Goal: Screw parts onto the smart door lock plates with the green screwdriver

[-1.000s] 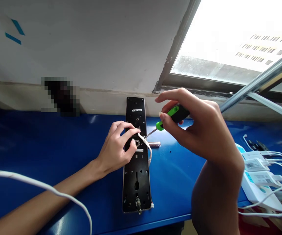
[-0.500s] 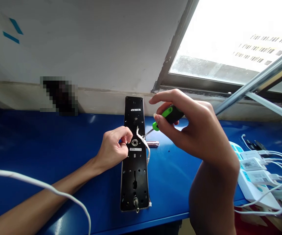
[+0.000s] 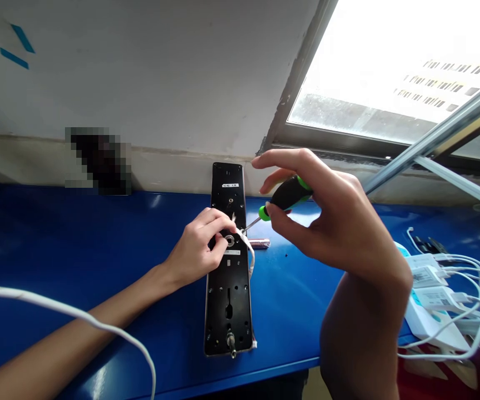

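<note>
Here we have the long black plate (image 3: 228, 300) on the blue bench (image 3: 284, 328), one end toward us and the other toward the wall (image 3: 160, 72). A white lead (image 3: 247, 247) comes over its right edge near the middle, and that's where we're working. Our left hand (image 3: 200, 244) is curled over the plate, fingertips at the lead (whether they truly pinch it, we can't tell). Our right hand (image 3: 335, 216) grips the green-and-black screwdriver (image 3: 288, 194), its shaft slanting down to the plate's edge, right beside that lead. The tip is too small to read, so we can't call it seated.

To do this well, we'd say: keep the lead clear of the blade, bring the shaft nearer in line with whatever it meets, press gently, and let the left hand steady the plate against sliding.

Outward now! A short reddish metallic cylinder (image 3: 260, 244) pokes out just right of the plate. Across to the far right, a white power strip (image 3: 440, 328) carries plugs and looping cables. Another white cable (image 3: 84, 315) swings past our left forearm. Behind it all, strips of blue tape (image 3: 22, 39) mark the wall, and a bright window (image 3: 360, 111) glares at upper right.
</note>
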Tool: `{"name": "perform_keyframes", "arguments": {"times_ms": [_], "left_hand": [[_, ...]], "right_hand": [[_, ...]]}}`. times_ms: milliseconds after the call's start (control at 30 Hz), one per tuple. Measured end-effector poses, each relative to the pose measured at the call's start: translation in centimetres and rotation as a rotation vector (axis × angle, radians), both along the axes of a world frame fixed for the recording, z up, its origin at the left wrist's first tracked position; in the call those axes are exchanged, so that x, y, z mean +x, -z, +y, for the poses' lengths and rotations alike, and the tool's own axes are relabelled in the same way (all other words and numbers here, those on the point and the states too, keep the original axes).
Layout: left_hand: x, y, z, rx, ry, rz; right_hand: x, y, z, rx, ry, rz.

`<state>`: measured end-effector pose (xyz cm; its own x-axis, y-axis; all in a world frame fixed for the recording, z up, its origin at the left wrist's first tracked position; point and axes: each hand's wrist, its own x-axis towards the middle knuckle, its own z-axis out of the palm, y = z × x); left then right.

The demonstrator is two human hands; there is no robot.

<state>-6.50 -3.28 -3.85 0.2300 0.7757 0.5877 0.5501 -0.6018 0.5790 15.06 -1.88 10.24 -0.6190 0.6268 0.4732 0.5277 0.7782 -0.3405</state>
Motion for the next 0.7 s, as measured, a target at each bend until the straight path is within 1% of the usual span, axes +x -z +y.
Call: {"name": "perform_keyframes", "arguments": {"times_ms": [67, 267, 333, 533, 600, 700], "left_hand": [[-0.07, 0.08, 0.01, -0.011, 0.013, 0.020], [-0.21, 0.09, 0.22, -0.005, 0.031, 0.069], [-0.22, 0.09, 0.27, -0.002, 0.035, 0.084], [-0.28, 0.08, 0.26, -0.001, 0.036, 0.094], [-0.34, 0.14, 0.27, -0.002, 0.039, 0.093], [-0.44, 0.31, 0.30, -0.006, 0.041, 0.096]], "right_hand": [[0.05, 0.09, 0.10, 0.033, 0.011, 0.005], [-0.11, 0.78, 0.90, 0.197, 0.110, 0.067], [-0.16, 0.71, 0.88, 0.194, 0.101, 0.065], [-0.12, 0.22, 0.36, 0.099, 0.065, 0.042], [-0.12, 0.34, 0.49, 0.114, 0.073, 0.038], [-0.14, 0.68, 0.88, 0.189, 0.089, 0.051]]}}
